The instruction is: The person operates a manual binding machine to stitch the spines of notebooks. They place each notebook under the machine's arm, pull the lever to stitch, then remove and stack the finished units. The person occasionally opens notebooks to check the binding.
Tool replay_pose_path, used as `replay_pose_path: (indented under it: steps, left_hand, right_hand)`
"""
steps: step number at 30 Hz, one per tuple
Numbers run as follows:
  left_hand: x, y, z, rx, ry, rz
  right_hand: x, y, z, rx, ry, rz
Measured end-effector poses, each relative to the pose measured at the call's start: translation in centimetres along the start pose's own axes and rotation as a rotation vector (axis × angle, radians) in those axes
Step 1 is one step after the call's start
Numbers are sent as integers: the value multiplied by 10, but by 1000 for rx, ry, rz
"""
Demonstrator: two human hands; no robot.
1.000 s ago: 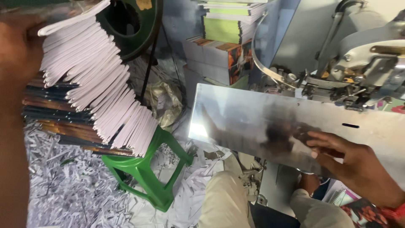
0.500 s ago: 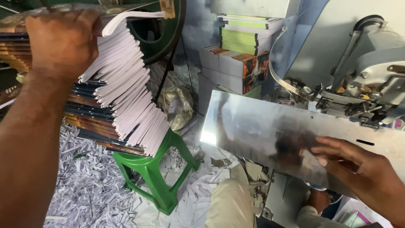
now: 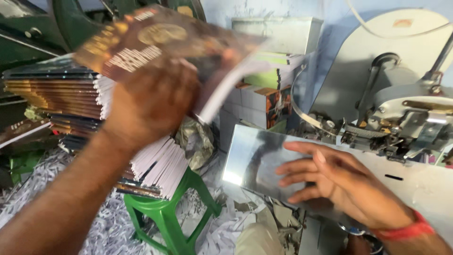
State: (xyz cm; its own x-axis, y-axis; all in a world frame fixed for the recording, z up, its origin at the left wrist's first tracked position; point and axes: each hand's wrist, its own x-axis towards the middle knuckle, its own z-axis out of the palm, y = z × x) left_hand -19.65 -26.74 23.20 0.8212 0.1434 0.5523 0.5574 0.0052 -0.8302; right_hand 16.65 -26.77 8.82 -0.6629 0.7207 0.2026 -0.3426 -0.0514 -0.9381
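My left hand [image 3: 151,101] grips a thin booklet with a dark brown cover [image 3: 160,40], lifted clear above a tall leaning stack of similar booklets [image 3: 71,99] that rests on a green plastic stool [image 3: 165,212]. The booklet is blurred. My right hand [image 3: 330,177], with a red band at the wrist, lies flat with fingers spread on a shiny sloped metal plate [image 3: 250,160] of a grey stitching machine [image 3: 401,108]; it holds nothing.
Shredded white paper trimmings [image 3: 113,231] cover the floor around the stool. More booklet piles [image 3: 264,94] stand at the back by the blue wall. A dark green machine [image 3: 37,28] is at the upper left. A crumpled bag [image 3: 196,141] lies behind the stool.
My left hand has pulled one booklet off the top of the stack and swung it rightward. My right hand has slid left on the metal plate and spread open.
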Motion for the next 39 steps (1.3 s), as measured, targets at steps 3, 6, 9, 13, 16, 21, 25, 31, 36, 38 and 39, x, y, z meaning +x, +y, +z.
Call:
replay_pose_path:
  steps: [3, 6, 9, 13, 16, 21, 25, 31, 36, 38, 39]
  left_hand:
    - [12, 31, -9, -109, 52, 28]
    - [19, 67, -18, -200, 81, 1]
    - [22, 93, -21, -283, 115, 30]
    - [20, 120, -24, -399, 102, 66]
    - [18, 141, -23, -403, 98, 99]
    - [14, 180, -28, -458, 78, 45]
    - [18, 206, -40, -601, -82, -52]
    - [38, 197, -16, -1032, -270, -200]
    - [60, 166, 17, -886, -12, -313]
    - [75, 169, 29, -1151, -486, -294]
    - [78, 174, 33, -1268, -733, -270]
  right_hand:
    - [26, -12, 16, 225, -171, -23]
    - [39, -19, 18, 420, -204, -1]
    - [44, -17, 9, 490, -136, -56]
    - [46, -1, -9, 524, 184, -47]
    - [57, 13, -18, 461, 476, -23]
    - [45, 22, -23, 212, 577, -135]
    - [21, 20, -30, 122, 578, -224]
    - [-43, 4, -67, -41, 488, -278]
    - [-102, 25, -106, -192, 487, -173]
    - [-122, 46, -117, -247, 414, -189]
    - [-131, 60, -119, -281, 465, -124]
